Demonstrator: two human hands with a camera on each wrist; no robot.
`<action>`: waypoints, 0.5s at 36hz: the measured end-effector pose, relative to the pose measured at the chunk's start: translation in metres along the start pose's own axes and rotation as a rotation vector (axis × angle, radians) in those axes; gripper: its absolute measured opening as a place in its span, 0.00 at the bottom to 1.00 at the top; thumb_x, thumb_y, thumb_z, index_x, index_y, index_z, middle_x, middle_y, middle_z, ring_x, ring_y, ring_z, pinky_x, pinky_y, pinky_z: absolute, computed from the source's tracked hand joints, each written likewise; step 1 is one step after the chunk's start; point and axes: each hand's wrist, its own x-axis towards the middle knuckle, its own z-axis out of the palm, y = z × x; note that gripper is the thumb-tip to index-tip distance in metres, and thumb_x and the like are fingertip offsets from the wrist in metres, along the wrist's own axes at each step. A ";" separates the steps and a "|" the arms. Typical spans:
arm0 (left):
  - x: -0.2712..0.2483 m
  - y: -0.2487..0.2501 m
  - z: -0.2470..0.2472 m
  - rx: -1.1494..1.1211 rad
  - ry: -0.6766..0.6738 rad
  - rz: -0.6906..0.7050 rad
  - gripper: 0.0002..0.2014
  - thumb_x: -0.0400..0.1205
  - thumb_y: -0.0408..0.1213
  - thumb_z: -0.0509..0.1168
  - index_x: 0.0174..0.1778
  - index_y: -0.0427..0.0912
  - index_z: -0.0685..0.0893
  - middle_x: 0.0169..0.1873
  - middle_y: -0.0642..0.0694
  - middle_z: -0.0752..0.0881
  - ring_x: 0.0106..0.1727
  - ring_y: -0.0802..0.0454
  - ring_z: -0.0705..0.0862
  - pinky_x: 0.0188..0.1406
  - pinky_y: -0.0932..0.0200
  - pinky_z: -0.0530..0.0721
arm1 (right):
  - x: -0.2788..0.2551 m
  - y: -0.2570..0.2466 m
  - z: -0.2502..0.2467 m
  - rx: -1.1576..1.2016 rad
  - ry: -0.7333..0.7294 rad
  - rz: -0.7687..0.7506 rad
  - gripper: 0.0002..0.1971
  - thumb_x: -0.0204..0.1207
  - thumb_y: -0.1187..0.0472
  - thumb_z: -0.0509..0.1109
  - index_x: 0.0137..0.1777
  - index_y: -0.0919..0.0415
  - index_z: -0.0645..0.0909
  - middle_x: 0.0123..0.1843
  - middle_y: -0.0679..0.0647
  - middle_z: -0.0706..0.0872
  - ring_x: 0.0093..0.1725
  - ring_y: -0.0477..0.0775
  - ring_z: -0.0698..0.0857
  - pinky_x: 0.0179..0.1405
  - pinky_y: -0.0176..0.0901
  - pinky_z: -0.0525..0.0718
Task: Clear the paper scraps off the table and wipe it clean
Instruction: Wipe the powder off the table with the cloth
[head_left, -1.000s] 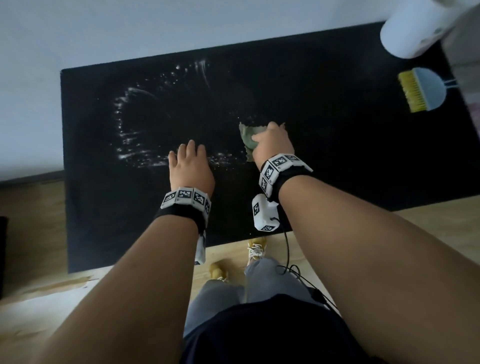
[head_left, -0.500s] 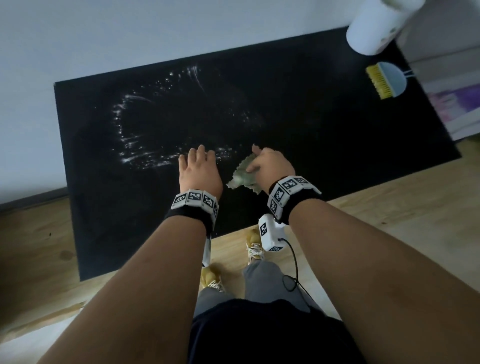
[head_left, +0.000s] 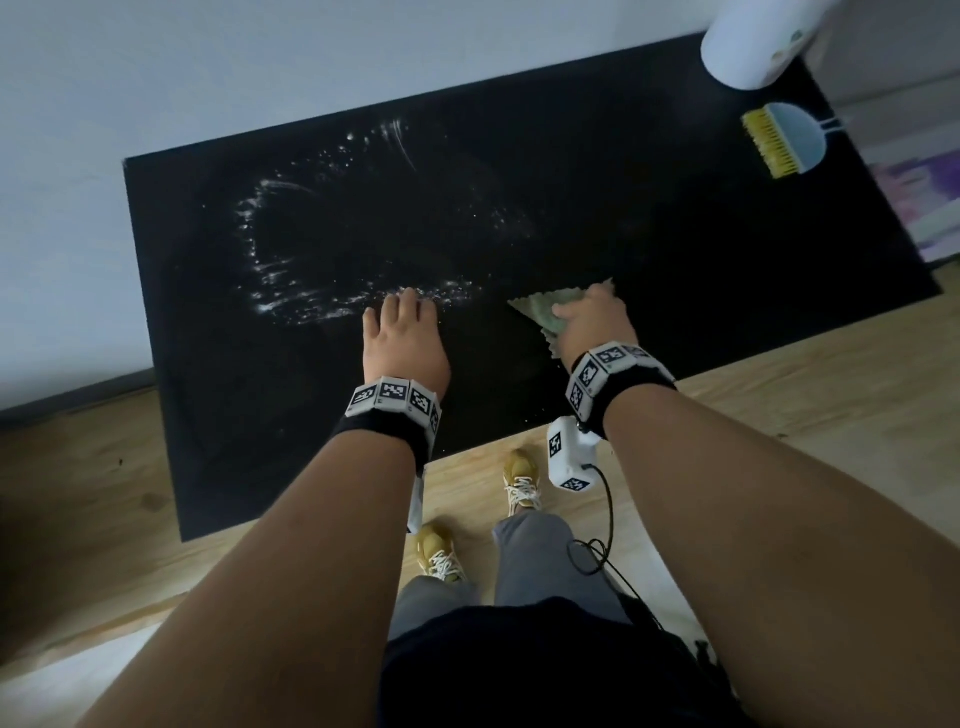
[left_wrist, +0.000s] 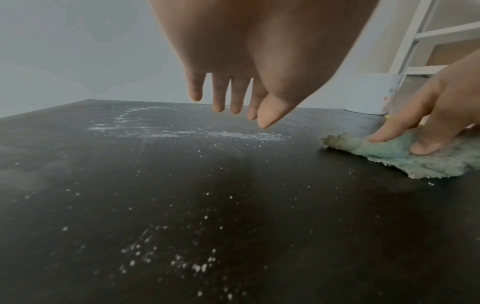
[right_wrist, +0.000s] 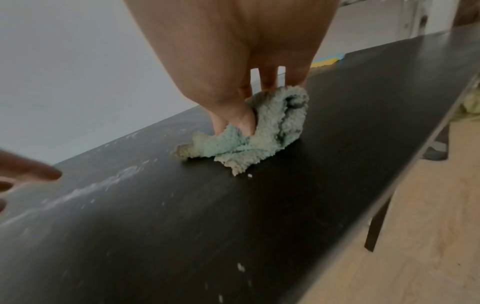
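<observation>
Fine white paper scraps (head_left: 291, 301) lie scattered in a smeared ring on the left half of the black table (head_left: 675, 234); they also show as crumbs (left_wrist: 207, 133) and as streaks (right_wrist: 85, 191). My right hand (head_left: 592, 322) presses a green fluffy cloth (head_left: 540, 309) onto the table near its front edge. Thumb and fingers (right_wrist: 249, 102) dig into the bunched cloth (right_wrist: 259, 139). My left hand (head_left: 402, 338) hovers palm down just left of it, at the near rim of the scraps. Its fingers (left_wrist: 233, 98) are straight, holding nothing, clear of the surface. The cloth (left_wrist: 389, 156) lies to its right.
A white cylindrical container (head_left: 753, 47) stands at the table's far right corner, with a yellow-bristled brush on a blue dustpan (head_left: 784, 137) beside it. A wall runs behind the table. Wooden floor (head_left: 805, 415) and my shoes are below the front edge.
My right hand dragged the cloth toward the front edge, close to my left hand, then swept it away to the right. The left hand has barely moved.
</observation>
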 end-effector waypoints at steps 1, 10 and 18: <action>-0.002 -0.001 0.000 0.002 0.001 0.004 0.27 0.83 0.34 0.55 0.80 0.42 0.65 0.81 0.42 0.61 0.82 0.43 0.57 0.83 0.42 0.53 | 0.000 -0.002 0.002 0.066 -0.059 0.033 0.25 0.78 0.62 0.67 0.76 0.58 0.73 0.79 0.62 0.67 0.77 0.64 0.69 0.73 0.57 0.73; -0.025 -0.003 0.003 0.017 -0.014 0.061 0.28 0.83 0.35 0.57 0.81 0.43 0.64 0.83 0.41 0.58 0.83 0.41 0.56 0.83 0.41 0.53 | -0.042 -0.002 0.049 0.135 -0.056 0.074 0.50 0.64 0.55 0.81 0.84 0.55 0.57 0.71 0.59 0.76 0.64 0.60 0.83 0.60 0.56 0.85; -0.042 -0.011 0.010 0.034 -0.044 0.102 0.28 0.83 0.34 0.57 0.82 0.43 0.62 0.83 0.41 0.57 0.83 0.41 0.55 0.83 0.41 0.53 | -0.059 0.016 0.016 -0.002 0.142 0.122 0.16 0.76 0.56 0.71 0.63 0.57 0.83 0.68 0.59 0.77 0.66 0.62 0.78 0.63 0.57 0.81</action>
